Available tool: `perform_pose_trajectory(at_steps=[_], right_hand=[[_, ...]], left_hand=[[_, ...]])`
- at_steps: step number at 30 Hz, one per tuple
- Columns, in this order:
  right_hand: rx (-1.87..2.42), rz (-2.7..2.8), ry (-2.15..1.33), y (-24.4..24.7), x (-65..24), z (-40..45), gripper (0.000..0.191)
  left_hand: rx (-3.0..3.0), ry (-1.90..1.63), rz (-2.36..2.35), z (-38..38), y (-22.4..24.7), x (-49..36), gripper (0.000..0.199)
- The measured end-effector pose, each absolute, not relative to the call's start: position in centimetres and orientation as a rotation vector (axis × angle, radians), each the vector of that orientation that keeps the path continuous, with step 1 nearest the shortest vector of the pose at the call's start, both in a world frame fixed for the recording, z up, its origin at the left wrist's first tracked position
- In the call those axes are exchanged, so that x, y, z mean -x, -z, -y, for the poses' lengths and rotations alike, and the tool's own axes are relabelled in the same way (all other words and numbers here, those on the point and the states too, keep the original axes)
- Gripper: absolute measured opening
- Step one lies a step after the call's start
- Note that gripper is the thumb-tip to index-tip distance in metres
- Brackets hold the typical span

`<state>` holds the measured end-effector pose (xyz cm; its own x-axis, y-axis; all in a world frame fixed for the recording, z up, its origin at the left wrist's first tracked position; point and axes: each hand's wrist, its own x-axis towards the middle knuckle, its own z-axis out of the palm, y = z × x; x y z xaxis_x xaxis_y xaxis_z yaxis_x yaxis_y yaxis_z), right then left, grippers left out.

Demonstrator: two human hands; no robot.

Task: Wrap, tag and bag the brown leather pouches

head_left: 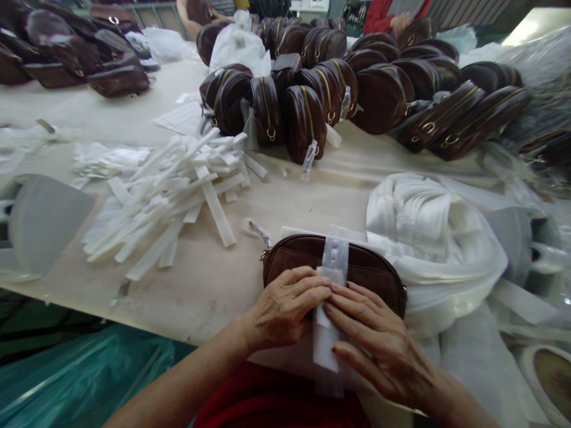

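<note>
Brown bag, near centre, beneath fingers of both hands: left, right, slightly spread, pressing white strip.

The table is pale. At its far side sit lots of dark brown bags. More dark bags are in a heap at the far left. White strips lie in a messy pile near the left. A big white roll is on the right. One brown bag is at the near edge.
</note>
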<state>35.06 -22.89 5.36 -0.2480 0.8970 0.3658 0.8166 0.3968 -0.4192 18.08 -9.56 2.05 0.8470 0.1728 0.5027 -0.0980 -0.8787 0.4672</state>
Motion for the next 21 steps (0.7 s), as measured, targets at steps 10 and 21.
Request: perform_pose_trajectory(at_steps=[10,21], right_hand=[[1.433,2.09,-0.07,-3.4,-34.9,23.2,0.037],[1.41,1.905,-0.22,-3.9,-34.4,23.8,0.035]], left_hand=[[-2.267,-0.498,0.044,8.9,-5.1,-18.3,0.038],[-2.63,-0.722,0.071,9.5,-2.7,-18.1,0.037]])
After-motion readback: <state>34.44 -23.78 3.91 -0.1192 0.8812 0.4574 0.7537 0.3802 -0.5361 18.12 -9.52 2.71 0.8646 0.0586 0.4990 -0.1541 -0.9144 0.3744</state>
